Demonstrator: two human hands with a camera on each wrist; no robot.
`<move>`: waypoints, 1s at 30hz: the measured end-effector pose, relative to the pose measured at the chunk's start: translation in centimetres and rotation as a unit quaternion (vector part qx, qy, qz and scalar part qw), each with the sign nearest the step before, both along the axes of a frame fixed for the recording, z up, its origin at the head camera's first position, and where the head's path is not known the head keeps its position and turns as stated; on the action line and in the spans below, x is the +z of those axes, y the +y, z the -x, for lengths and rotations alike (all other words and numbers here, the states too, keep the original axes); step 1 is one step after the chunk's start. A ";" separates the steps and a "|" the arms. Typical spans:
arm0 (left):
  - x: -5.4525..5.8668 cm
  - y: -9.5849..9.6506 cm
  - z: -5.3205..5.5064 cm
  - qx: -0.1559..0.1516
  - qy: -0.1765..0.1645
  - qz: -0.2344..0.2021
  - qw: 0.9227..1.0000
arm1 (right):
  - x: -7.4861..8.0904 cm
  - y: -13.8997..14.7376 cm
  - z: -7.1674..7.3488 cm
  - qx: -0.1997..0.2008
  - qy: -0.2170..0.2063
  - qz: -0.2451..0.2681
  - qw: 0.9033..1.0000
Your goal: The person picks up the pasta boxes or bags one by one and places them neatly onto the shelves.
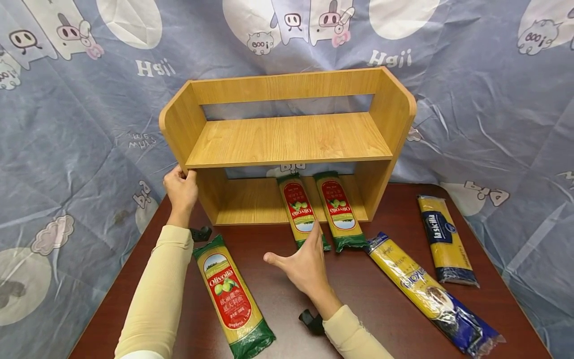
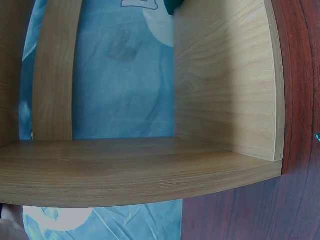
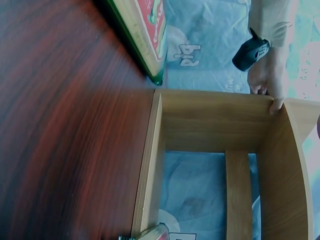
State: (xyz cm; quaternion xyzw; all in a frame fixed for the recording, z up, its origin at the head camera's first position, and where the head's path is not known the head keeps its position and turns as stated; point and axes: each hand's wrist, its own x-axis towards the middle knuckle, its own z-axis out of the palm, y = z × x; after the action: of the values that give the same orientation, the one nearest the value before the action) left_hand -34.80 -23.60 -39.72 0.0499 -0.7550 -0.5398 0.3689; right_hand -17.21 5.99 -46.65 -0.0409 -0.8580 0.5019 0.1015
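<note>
A two-tier wooden shelf [image 1: 287, 142] stands at the back of the table. My left hand [image 1: 181, 192] grips the front edge of its left side panel just below the upper board, thumb on the inner side; the right wrist view shows that same left hand [image 3: 268, 75] at the panel. Two packs of spaghetti lie on the lower board, a left pack [image 1: 296, 202] and a right pack [image 1: 336, 202], their near ends jutting past its front. My right hand [image 1: 307, 267] holds nothing, thumb and fingers spread, fingertips overlapping the left pack's near end in the head view.
Another green-ended spaghetti pack [image 1: 230, 296] lies at the front left of the dark red table [image 1: 358, 319]. To the right are a yellow-and-blue pasta pack [image 1: 426, 289] and a smaller pasta pack [image 1: 444, 239]. Patterned blue cloth [image 1: 471, 124] hangs behind the shelf.
</note>
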 end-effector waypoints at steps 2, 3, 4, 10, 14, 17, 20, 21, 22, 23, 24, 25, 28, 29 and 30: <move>-0.1 0.0 0.0 0.001 0.000 0.001 1.000 | 0.0 -0.1 -0.3 0.003 -0.002 0.003 1.000; 0.0 0.0 -0.1 0.001 0.000 0.001 1.000 | 0.0 -0.2 -0.5 0.004 -0.003 0.005 1.000; 0.0 0.0 -0.1 0.002 -0.001 0.002 1.000 | 0.0 -0.3 -0.7 0.005 -0.005 0.006 1.000; 0.1 0.1 -0.1 0.009 -0.002 0.007 1.000 | 0.2 -0.8 -1.7 0.010 -0.015 0.006 1.000; 0.1 0.2 -0.1 0.007 0.004 0.001 1.000 | 0.2 -1.1 -2.3 0.014 -0.023 0.005 1.000; 0.2 0.3 -0.2 0.005 0.007 -0.004 1.000 | 0.0 -1.5 -2.7 0.017 -0.026 0.002 1.000; 0.2 0.4 -0.2 0.003 0.010 -0.004 1.000 | -0.3 -1.9 -3.1 0.024 -0.028 -0.005 0.999; 0.3 0.4 -0.3 0.003 0.011 -0.004 1.000 | -0.4 -2.0 -3.2 0.027 -0.029 -0.008 0.999; 0.3 0.4 -0.3 0.002 0.010 -0.005 1.000 | -0.6 -2.2 -3.3 0.029 -0.029 -0.011 0.999; 0.3 0.4 -0.3 0.002 0.010 -0.005 1.000 | -0.7 -2.3 -3.4 0.031 -0.029 -0.015 0.999; 0.3 0.4 -0.3 0.002 0.009 -0.006 1.000 | -0.9 -2.5 -3.5 0.034 -0.027 -0.019 0.999; 0.3 0.4 -0.3 0.003 0.008 -0.007 1.000 | -1.1 -2.6 -3.6 0.035 -0.025 -0.023 0.999; 0.3 0.4 -0.4 0.001 0.006 -0.009 1.000 | -1.5 -3.1 -3.8 0.036 -0.020 -0.029 0.999; 0.3 0.4 -0.4 0.001 0.006 -0.009 1.000 | -1.7 -3.3 -3.9 0.036 -0.019 -0.032 0.999; 0.3 0.4 -0.4 0.000 0.006 -0.009 1.000 | -1.8 -3.5 -4.0 0.037 -0.018 -0.034 0.999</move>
State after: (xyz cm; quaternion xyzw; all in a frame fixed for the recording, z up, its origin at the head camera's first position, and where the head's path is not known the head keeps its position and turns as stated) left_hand -34.38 -23.21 -39.44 0.0503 -0.7478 -0.5469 0.3730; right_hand -13.23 2.52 -48.48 -0.0146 -0.8771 0.4752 0.0686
